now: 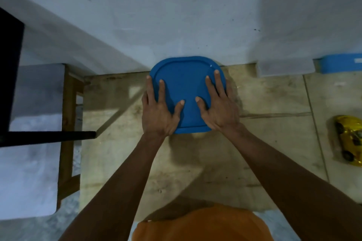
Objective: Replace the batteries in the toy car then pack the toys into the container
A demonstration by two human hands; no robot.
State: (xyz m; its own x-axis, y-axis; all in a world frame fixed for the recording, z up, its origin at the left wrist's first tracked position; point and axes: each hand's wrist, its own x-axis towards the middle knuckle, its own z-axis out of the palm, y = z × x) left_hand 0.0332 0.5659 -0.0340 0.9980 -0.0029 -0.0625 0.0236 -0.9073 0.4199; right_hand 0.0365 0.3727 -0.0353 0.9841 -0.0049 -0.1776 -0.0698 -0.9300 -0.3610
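Observation:
A blue lid [186, 76] covers a container at the back of the wooden table, against the wall; the container's body is hidden under it. My left hand [159, 109] lies flat on the lid's left side with fingers spread. My right hand [217, 107] lies flat on its right side, also with straight fingers. Both palms press down on the lid's near edge. A yellow toy car [348, 143] lies on its side at the table's far right edge, well away from both hands.
The worn wooden table [195, 162] stands against a white wall. A second container with a clear body [286, 67] and a blue lid [340, 63] lies at the back right. A black chair frame [49, 136] and wooden legs [68, 123] stand at the left.

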